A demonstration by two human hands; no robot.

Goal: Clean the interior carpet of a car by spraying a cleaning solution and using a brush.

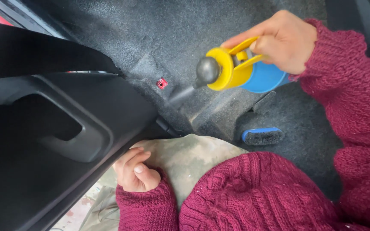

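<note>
Door panel (43,141): black moulded plastic with a recessed pull pocket, filling the left of the view, its lower edge running diagonally down to the left.

Left hand (134,171): bare, cuffed in a dark red knitted sleeve (253,192), fingers curled loosely inward against the lower edge of the door panel. It grasps no object; the fingertips lie against or just beside the panel, and which of the two cannot be told.

Trouser knee (189,158): pale, mottled fabric, just right of the left hand.

Red clip (162,83): small square fastener set in the dark grey carpet (150,34), at upper centre.

Spray bottle (240,68): blue body, yellow head and trigger, dark round nozzle aimed down and left. A thin mist leaves the nozzle toward the carpet just right of the red clip. The bottle is held in the air above the footwell, well clear of the floor.

Brush (263,136): blue-backed, dark bristles, lying on the carpet below the spray bottle.

Right hand (285,40): wrapped around the neck of the spray bottle, forefinger laid along the yellow trigger and pressing it.
</note>
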